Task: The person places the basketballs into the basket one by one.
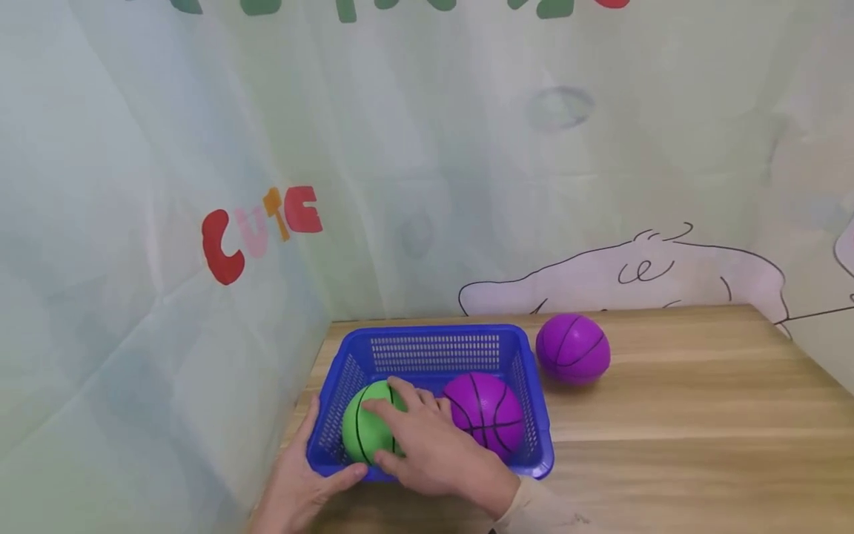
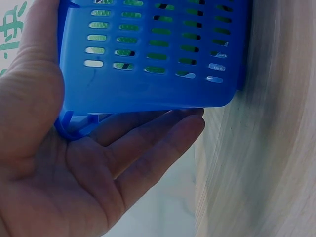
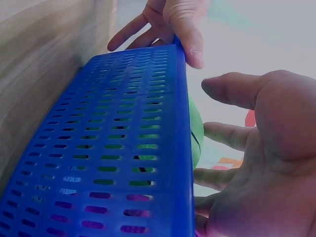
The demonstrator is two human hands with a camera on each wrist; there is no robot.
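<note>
A blue plastic basket (image 1: 437, 337) with slotted walls stands on the table. Inside it, a green ball with black basketball lines (image 1: 360, 423) lies at the left and a purple ball of the same pattern (image 1: 490, 411) at the right. My left hand (image 1: 300, 471) grips the basket's near left corner, thumb at the near rim and fingers along the outer side wall. Over the green ball is my right hand (image 1: 427, 445), its fingers spread and fingertips at the ball's upper side. In the right wrist view, that hand's thumb (image 3: 232, 90) stands apart from the ball.
Another purple ball (image 1: 572, 348) sits on the wooden table (image 1: 667, 415), just outside the basket's far right corner. Printed fabric walls (image 1: 400, 185) rise behind the table and along its left side, close to the basket and my left hand.
</note>
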